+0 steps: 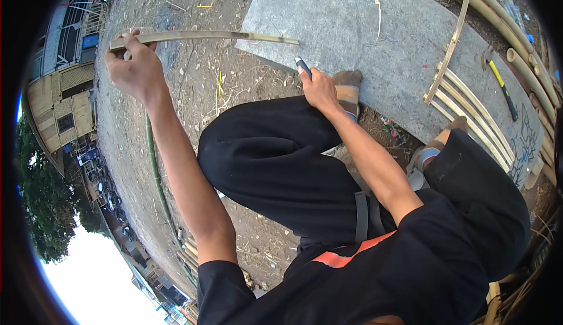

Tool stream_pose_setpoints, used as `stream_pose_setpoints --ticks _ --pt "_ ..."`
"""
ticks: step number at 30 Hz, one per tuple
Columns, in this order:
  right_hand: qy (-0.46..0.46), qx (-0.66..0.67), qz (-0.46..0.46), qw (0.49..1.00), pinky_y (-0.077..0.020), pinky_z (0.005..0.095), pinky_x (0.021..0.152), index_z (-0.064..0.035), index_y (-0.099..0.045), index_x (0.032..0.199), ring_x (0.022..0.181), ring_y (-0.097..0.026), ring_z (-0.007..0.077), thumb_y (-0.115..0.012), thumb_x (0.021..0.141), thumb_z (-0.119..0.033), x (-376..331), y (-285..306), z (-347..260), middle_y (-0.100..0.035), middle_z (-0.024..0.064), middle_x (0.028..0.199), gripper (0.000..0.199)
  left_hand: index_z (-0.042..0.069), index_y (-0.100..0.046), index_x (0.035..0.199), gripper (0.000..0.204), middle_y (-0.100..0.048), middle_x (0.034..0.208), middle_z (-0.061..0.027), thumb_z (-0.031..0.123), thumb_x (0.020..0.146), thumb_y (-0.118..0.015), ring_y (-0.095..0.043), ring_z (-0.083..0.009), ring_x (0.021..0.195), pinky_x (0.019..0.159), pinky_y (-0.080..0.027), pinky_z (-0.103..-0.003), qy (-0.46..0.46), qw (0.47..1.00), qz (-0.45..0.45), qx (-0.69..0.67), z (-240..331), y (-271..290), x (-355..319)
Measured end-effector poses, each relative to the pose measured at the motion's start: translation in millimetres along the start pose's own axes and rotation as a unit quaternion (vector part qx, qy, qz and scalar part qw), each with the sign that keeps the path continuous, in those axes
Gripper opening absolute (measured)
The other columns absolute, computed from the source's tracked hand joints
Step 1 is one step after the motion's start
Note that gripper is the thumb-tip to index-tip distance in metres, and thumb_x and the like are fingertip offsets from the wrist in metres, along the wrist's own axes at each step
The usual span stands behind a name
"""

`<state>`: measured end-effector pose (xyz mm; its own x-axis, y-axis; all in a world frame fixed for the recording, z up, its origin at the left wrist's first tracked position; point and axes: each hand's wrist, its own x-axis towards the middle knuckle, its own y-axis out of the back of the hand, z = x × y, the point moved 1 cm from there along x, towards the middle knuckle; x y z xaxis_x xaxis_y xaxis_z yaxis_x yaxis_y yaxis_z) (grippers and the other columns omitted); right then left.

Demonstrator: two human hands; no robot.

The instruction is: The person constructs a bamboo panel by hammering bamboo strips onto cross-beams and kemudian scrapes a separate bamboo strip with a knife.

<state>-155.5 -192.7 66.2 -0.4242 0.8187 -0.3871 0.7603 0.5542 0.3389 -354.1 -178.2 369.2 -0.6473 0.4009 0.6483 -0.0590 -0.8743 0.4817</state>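
Observation:
My left hand (136,70), arm stretched out to the left, is closed round one end of a long split bamboo strip (205,35). The strip runs rightward, with a dark joint partway along, and its far end lies over the edge of a grey slab (322,8). My right hand (321,90) grips the dark handle of a small knife (302,65) beside my left foot. Its short blade points up toward that far end of the strip; whether it touches the strip I cannot tell.
On the slab's right lie several pale bamboo strips (478,114), a crossing stick (451,46) and a hammer (502,84) with a yellow-and-black handle. Bamboo poles (489,2) are stacked beyond the slab, near a plastic bottle (511,5). A green pole (155,166) lies on the littered dirt at left.

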Motion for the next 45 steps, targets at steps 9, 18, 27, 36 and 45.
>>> stream_pose_setpoints --ticks 9,18,27,36,45 --pt "0.017 -0.087 0.016 0.996 -0.0492 0.0556 0.074 -0.0006 -0.058 0.098 0.083 -0.064 0.0484 -0.045 0.097 -0.046 6.7 -10.4 10.6 -0.066 0.0292 0.081 0.048 -0.012 -0.056 0.106 0.023 -0.067 0.098 -0.0182 0.008 0.095 -0.052 -0.070 -0.0236 0.081 0.063 -0.065 -0.030 -0.007 1.000 -0.007 0.026 7.0 7.6 -2.7" --pt "0.096 0.107 0.017 0.990 -0.0467 0.0538 0.068 -0.0015 -0.057 0.091 0.077 -0.063 0.0458 -0.042 0.097 -0.053 -14.6 -11.7 -18.7 -0.063 0.0272 0.072 0.054 -0.012 -0.059 0.101 0.022 -0.068 0.096 -0.0178 0.009 0.093 -0.055 -0.070 -0.0225 0.079 0.062 -0.064 -0.029 -0.007 1.000 0.012 0.010 -3.4 15.5 -0.8" --pt "-0.031 -0.045 -0.001 0.998 -0.0456 0.0559 0.081 -0.0004 -0.057 0.104 0.092 -0.060 0.0501 -0.045 0.096 -0.048 10.1 -28.2 20.5 -0.064 0.0321 0.089 0.050 -0.012 -0.059 0.100 0.023 -0.067 0.096 -0.0188 0.009 0.094 -0.054 -0.070 -0.0229 0.078 0.062 -0.064 -0.029 -0.009 1.000 0.004 0.009 3.3 6.6 1.0" --pt "0.069 0.052 -0.029 0.996 -0.0452 0.0555 0.081 -0.0002 -0.058 0.105 0.095 -0.061 0.0484 -0.041 0.097 -0.049 -28.5 -13.5 -16.0 -0.064 0.0319 0.092 0.052 -0.012 -0.057 0.103 0.023 -0.067 0.097 -0.0183 0.009 0.095 -0.053 -0.070 -0.0232 0.083 0.062 -0.064 -0.028 0.001 1.000 -0.008 0.003 -1.1 21.4 1.5" --pt "-0.074 0.040 0.001 0.996 -0.0437 0.0536 0.088 0.0030 -0.059 0.103 0.100 -0.058 0.0497 -0.039 0.097 -0.053 11.8 -36.0 42.6 -0.063 0.0315 0.100 0.060 -0.012 -0.057 0.102 0.023 -0.067 0.097 -0.0178 0.010 0.095 -0.054 -0.070 -0.0234 0.081 0.063 -0.064 -0.030 0.017 1.000 -0.004 0.009 1.5 2.9 -2.8"
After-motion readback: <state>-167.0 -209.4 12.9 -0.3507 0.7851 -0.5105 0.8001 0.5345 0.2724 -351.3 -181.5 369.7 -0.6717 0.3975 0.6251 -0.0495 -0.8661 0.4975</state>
